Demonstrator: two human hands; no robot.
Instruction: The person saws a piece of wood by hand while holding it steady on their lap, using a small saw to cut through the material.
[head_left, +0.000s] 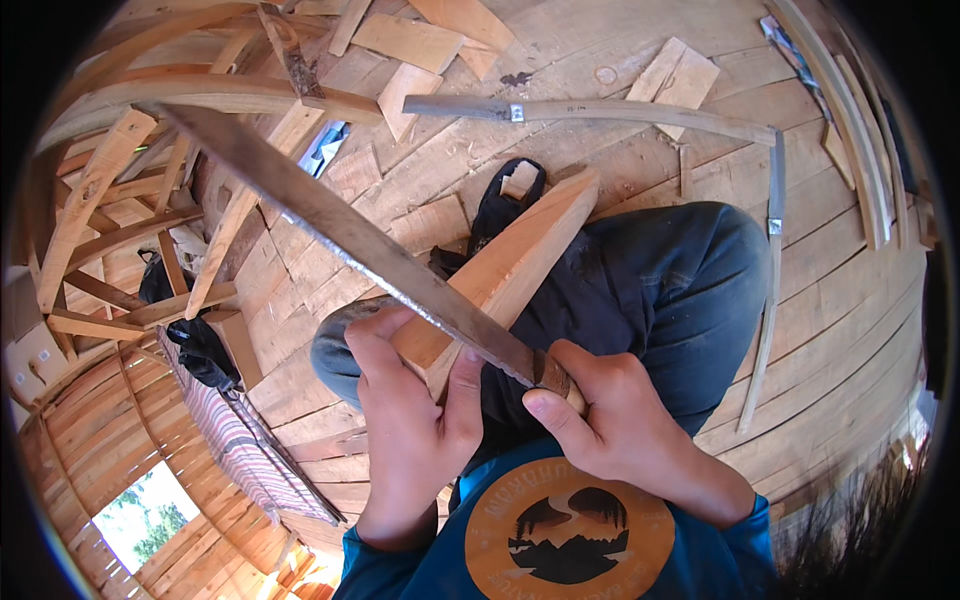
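My right hand (pixel 620 415) is closed around the short wooden handle of a machete (pixel 345 225). Its long, dark blade slants up and away to the left, with a bright edge along the lower side. Beneath the blade lies a tapered wooden block (pixel 545 240), resting across my lap with its far end angled up to the right. My left hand (pixel 415 410) grips the near end of this block between thumb and fingers. The blade crosses over the block just past my left thumb; whether it touches the wood I cannot tell.
Wood offcuts (pixel 410 42) lie on the plank floor (pixel 830 300) ahead. A jointed wooden strip with metal clips (pixel 600 110) bends around my right knee. Timber framing (pixel 100 200) stands at the left, near a striped cloth (pixel 235 440) and a cardboard box (pixel 232 345).
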